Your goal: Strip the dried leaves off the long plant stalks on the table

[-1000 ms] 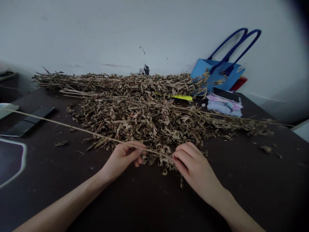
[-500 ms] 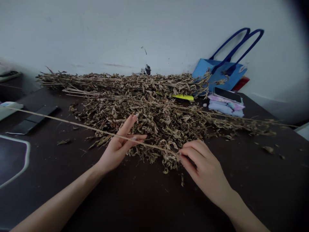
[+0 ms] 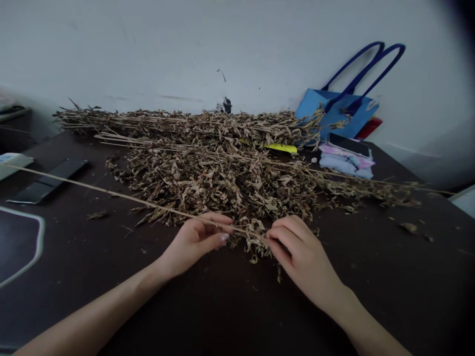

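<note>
Behind the heap runs a pale, scuffed wall [image 3: 148, 49], and beneath the heap spreads a dark bench [image 3: 222, 316]. The heap [image 3: 222, 183] itself is dried, leafy stalks, lying lengthwise and thickly tangled. To the right of its far edge a blue bag [image 3: 358, 123] leans against the wall, its dark blue handles standing up, a few leaf tips overlapping its front.

A long, thin stem [image 3: 126, 197] slants from well left of the heap to the heap's near edge, where its leafy end hangs. In front of that edge are two hands. The right hand [image 3: 299, 247] has its fingers closed in a pinch at the leafy end of the stem. The left hand [image 3: 193, 242] is loosely curled, thumb and fingers parted, with the stem crossing over the fingers; whether they press on it I cannot tell.

Left of the heap, well apart, lies a flat dark slab [image 3: 61, 173]. Just right of the heap, a folded cloth [image 3: 339, 165] carries a dark phone [image 3: 349, 144]. A yellow item [image 3: 281, 148] pokes out from the heap's right half. Right of the heap lies a small leaf scrap [image 3: 408, 227].
</note>
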Demonstrator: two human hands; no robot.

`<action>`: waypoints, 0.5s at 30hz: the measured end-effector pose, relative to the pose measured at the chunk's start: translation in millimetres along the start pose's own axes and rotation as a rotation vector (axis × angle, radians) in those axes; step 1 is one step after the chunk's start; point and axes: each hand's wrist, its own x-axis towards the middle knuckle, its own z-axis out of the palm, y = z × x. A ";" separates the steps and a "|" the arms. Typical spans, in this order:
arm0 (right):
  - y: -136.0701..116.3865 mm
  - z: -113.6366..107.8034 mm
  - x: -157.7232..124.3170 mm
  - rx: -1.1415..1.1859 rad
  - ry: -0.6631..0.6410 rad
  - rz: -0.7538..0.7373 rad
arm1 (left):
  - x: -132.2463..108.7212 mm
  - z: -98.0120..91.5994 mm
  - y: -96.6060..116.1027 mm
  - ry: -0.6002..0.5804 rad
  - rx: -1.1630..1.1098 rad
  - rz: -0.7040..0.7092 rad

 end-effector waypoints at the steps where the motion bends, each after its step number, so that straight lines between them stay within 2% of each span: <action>1: -0.4 1.1 -0.3 0.008 -0.008 0.010 | -0.8 2.1 -1.4 -0.017 -0.050 0.000; 6: -2.8 4.0 -0.8 0.074 -0.031 0.052 | -1.4 6.8 -10.3 -0.060 -0.226 0.042; 15: -2.9 6.2 -0.6 0.065 -0.042 0.050 | 0.1 6.7 -7.3 -0.090 -0.228 0.008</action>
